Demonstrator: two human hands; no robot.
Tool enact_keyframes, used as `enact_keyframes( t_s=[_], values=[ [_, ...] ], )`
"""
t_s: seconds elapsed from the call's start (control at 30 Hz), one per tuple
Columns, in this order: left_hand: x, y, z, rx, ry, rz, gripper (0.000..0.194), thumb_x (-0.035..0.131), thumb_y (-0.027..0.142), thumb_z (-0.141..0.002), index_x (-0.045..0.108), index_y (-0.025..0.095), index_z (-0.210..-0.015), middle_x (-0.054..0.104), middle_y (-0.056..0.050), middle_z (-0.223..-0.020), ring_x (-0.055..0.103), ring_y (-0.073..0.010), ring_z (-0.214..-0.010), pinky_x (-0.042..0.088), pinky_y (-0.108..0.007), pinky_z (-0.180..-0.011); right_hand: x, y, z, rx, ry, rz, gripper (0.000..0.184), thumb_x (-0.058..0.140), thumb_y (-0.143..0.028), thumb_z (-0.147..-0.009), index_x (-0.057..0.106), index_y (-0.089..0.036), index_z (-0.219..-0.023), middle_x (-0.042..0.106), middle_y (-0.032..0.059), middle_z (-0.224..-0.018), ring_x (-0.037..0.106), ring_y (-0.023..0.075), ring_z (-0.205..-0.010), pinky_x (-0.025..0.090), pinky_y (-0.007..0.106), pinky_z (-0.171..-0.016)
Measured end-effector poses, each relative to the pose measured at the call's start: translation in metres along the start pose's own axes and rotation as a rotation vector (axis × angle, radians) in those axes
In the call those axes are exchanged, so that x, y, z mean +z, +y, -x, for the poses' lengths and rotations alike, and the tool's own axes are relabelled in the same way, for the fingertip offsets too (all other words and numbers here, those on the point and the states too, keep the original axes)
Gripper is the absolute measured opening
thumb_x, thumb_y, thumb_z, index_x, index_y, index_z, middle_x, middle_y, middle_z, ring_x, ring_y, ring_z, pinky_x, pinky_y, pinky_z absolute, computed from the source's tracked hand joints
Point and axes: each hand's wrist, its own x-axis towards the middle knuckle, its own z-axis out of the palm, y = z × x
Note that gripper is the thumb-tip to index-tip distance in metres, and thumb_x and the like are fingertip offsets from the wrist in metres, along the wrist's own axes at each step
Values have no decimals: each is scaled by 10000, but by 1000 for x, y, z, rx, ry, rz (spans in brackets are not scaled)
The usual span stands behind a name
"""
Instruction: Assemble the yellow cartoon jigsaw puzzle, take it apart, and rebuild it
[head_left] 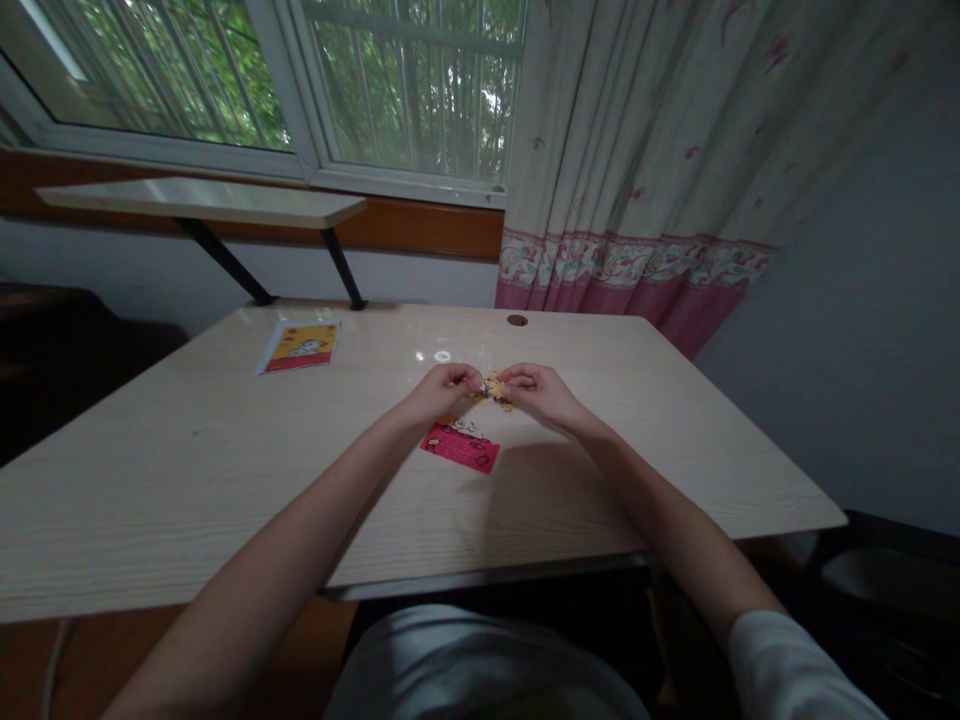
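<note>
Centrally, between the side edges of the pale wooden table (247, 450), my left hand (444, 388) and right hand (541, 393) pinch small yellow patterned pieces (493, 388); a flat pink printed panel (461, 448) lies nearer the front edge.

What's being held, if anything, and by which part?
Yellow jigsaw pieces, seemingly pinched at opposite edges by the left hand and right hand; exact grip unclear.

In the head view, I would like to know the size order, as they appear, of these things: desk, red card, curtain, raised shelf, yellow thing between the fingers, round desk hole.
Largest to smallest:
1. Desk
2. Curtain
3. Raised shelf
4. Red card
5. Yellow thing, partly covered
6. Round desk hole
</note>
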Motion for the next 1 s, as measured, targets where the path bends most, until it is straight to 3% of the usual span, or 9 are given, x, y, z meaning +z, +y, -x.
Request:
enact_keyframes(
  t_s=[0.2, 0.47, 0.67, 0.73, 0.83, 1.0],
  values=[
    [4, 0, 1, -76, -33, 225, 183, 643, 289, -705, 593, 119, -662, 557, -4, -609, 438, -90, -567, 337, -229, -567, 0, 0, 0, -23, 4, 27, 286, 723, -280, -637, 584, -142, -846, 647, 24, -706, 594, 111, -636, 460, 247, -609],
    [7, 4, 2, -147, -52, 301, 158, 634, 228, -708, 583, 126, -598, 489, 13, -495, 375, -73, -482, 298, -220, -508, 0, 2, -1, -1, -6, -27, 239, 713, -245, -646, 577, -148, -816, 622, 7, -694, 573, 95, -618, 452, 237, -603],
    [8, -3, -1, -139, 52, 249, 143, 637, 248, -683, 589, 137, -606, 527, 5, -524, 409, -80, -488, 323, -223, -516, -2, 6, -2, 131, -22, -40, 130, 579, -141, -745, 556, -148, -872, 606, -2, -648, 539, 75, -535, 424, 205, -539],
    [7, -11, -4, -144, 153, 174, 144, 637, 276, -661, 606, 138, -630, 560, -4, -555, 441, -94, -506, 336, -228, -519, -5, 9, -3, 150, 26, 58, 133, 524, -109, -765, 563, -139, -889, 605, 4, -653, 534, 74, -527, 416, 200, -530],
    [4, -26, -8, -161, 301, -69, 176, 622, 303, -642, 648, 130, -664, 611, -30, -606, 501, -132, -562, 361, -244, -537, -10, 14, -4, 30, 141, 343, 157, 509, -99, -766, 596, -133, -892, 620, 25, -723, 556, 91, -606, 430, 216, -589],
    [-7, -39, -11, -121, 290, -518, 218, 574, 304, -691, 705, 139, -744, 652, -64, -666, 551, -166, -625, 370, -264, -583, -16, 15, -2, -152, 91, 882, 188, 499, -115, -792, 648, -149, -901, 651, 55, -843, 556, 145, -794, 409, 288, -784]
  ],
)
